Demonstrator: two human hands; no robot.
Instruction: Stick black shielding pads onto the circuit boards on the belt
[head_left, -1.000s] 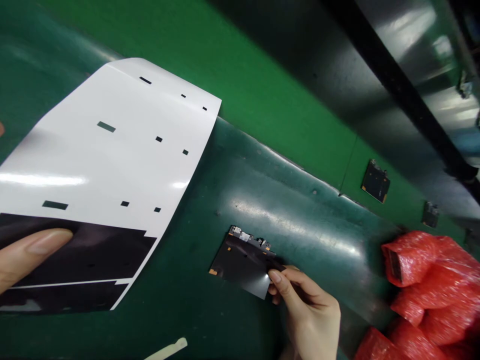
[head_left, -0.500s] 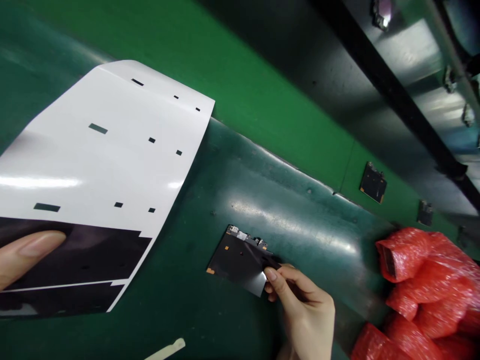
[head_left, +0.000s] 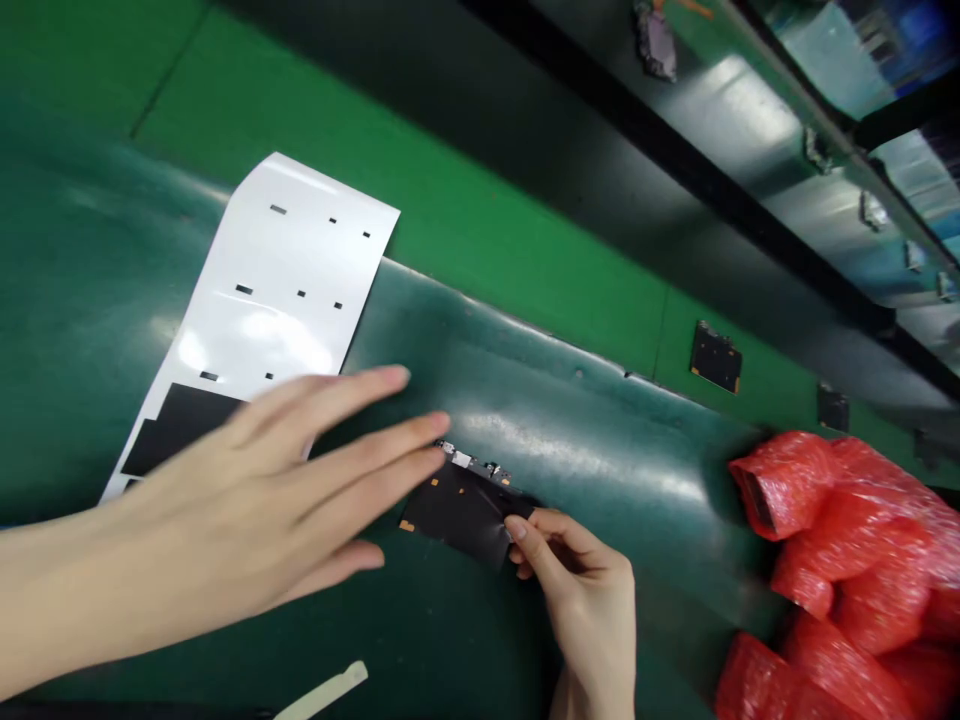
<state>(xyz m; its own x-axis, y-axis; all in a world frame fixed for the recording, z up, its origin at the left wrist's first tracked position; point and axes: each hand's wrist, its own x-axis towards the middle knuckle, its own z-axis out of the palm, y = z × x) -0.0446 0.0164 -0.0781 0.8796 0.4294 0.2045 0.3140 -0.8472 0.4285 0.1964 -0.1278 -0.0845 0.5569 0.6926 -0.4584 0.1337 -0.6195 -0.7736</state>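
Note:
A small dark circuit board [head_left: 457,505] lies on the dark green mat [head_left: 585,440]. My right hand [head_left: 577,590] pinches a thin black film at the board's right corner. My left hand [head_left: 277,500] reaches across with fingers stretched out and holds nothing; its fingertips are right at the board's left upper edge. Behind it a white backing sheet [head_left: 285,290] with small cut-outs and black patches lies flat on the mat.
Red bubble-wrap bags [head_left: 840,560] are heaped at the right. Two more small dark boards [head_left: 716,357] rest on the bright green belt behind. A pale plastic stick [head_left: 326,692] lies near the bottom edge. A black rail [head_left: 675,140] runs across the top.
My left hand let go of the white sheet, which now lies on the mat, and moved right to the board. The view shifted up and to the right.

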